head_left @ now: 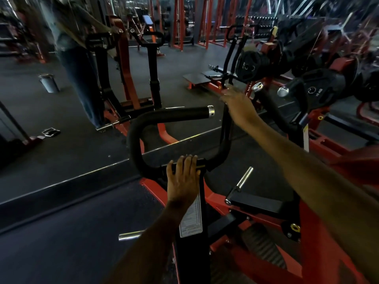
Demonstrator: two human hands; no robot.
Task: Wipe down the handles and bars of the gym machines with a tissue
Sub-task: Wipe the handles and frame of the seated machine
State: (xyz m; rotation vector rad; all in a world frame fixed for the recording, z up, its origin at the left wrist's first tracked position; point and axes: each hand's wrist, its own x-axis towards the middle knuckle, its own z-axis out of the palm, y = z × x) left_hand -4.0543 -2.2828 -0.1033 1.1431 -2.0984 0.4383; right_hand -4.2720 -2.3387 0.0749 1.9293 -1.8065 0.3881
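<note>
The black foam-padded handlebar (170,116) of the red-framed gym machine (264,261) curves up from a central black clamp and then runs sideways, its long axis lying roughly left to right across the view and ending in a silver metal end cap (211,110). That cap points towards the right hand (240,108), which hovers just beyond and to the right of it, apart from the padding. The right hand is motion-blurred; its fingers (226,97) look extended and fairly flat rather than curled, and I cannot tell whether they hold a tissue, since no tissue shows anywhere in view.

The left hand (182,179) rests on the central clamp at the base of the bar, on top of the black upright post (192,253) with its white printed label (191,220). Its fingers lie over the clamp, lightly bent, holding nothing visible.

A second, darker upright stem (225,128) rises right of the clamp, almost under the right wrist. Judging from this, the right hand is the nearer one to the free end of the horizontal grip, so a wipe would most naturally start at the cap and travel leftwards along the bar's length, towards the bend.
</note>
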